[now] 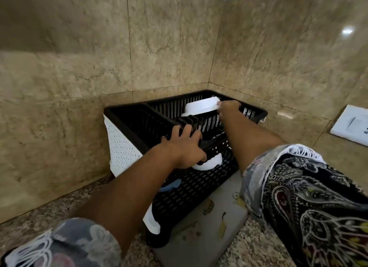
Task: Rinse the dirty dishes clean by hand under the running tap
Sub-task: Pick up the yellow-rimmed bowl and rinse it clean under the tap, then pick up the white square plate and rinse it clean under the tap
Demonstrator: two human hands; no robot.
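Note:
A black plastic dish rack with white perforated sides stands in the corner against the marble wall. My right hand reaches into its upper tier and grips the rim of a white bowl that lies tilted there. My left hand is closed over the rack's black front rail. Just below that hand, another white bowl sits on the lower tier. No tap or sink is in view.
A grey printed mat lies under the rack on the speckled granite counter. A blue item and a white piece show beside my left forearm. A white wall switch is at the right.

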